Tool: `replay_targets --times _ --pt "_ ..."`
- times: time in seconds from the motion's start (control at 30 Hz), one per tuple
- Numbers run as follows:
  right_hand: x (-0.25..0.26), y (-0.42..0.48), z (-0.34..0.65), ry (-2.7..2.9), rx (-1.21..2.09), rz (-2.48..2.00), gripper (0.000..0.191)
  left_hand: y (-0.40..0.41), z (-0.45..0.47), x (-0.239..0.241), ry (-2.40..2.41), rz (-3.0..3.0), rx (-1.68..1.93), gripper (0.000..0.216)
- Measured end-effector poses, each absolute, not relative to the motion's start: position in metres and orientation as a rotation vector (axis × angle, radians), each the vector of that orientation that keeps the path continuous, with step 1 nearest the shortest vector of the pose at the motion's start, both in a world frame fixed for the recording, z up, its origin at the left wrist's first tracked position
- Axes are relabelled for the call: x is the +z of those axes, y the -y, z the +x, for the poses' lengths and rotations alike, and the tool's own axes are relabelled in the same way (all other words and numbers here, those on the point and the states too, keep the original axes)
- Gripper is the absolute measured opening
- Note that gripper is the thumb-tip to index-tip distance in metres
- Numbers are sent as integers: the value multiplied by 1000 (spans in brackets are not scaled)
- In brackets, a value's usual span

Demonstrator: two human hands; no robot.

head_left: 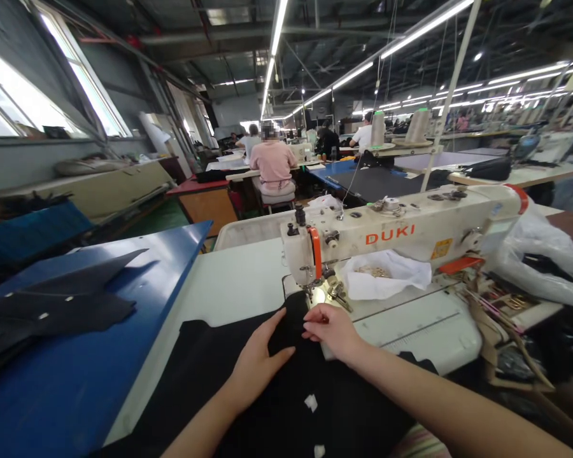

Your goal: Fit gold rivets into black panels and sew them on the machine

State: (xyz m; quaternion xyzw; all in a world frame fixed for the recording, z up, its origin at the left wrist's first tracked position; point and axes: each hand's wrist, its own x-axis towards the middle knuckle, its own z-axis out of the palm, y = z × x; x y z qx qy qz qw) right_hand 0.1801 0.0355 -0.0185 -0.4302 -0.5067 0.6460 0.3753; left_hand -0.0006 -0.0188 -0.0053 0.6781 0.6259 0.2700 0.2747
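Sitting at a white sewing desk [229,286] with a large piece of black fabric [286,407] spread over the near edge and running up under the needle of a cream-white DUKI sewing machine [410,235]. Pressing down on that cloth with the left hand [258,362]: palm flat, fingers stretched out wide, gripping nothing, just lying on top. Pinching a fold of the same fabric with the right hand [332,331], thumb and fingers narrow and closed on the edge, right in front of the presser foot. Hands almost touching, about mid-desk. Couple of small white tags [310,402] showing on the fabric nearer the body.

Other stuff around:
- crumpled white plastic bag [386,273] tucked under the machine arm, small metal bits inside, can't tell what exactly
- bigger clear plastic bag [539,254] off the right edge
- blue desk [100,381] butted up on the left, carrying dark cut fabric pieces [52,305]
- two pale thread cones [377,127] behind the machine
- a person in a pink shirt [272,162] seated way back, facing away
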Motion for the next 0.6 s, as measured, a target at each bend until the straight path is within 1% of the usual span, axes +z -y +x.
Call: replay_targets --times 0.1,0.17,0.23,0.33,0.47,0.53,0.6 --pt "-18 -34 183 1302 1664 -1078 31 19 -2 0 -1583 1648 845 54" --pt "-18 -33 184 1303 1669 -1060 31 19 -2 4 -1531 1576 876 43" --pt "-19 -33 184 1309 1664 -1046 30 19 -2 8 -1488 1508 883 38" --pt "-21 -31 183 1345 1627 -1037 25 19 0 12 -1429 1403 869 39" --pt "-23 -28 180 1407 1536 -1026 9 12 5 12 -1441 1337 889 47" --pt "-23 -27 179 1408 1515 -1038 4 5 8 11 -1424 1329 871 42" --pt "-22 -27 178 1396 1515 -1055 4 -4 11 11 -1379 1327 830 36"
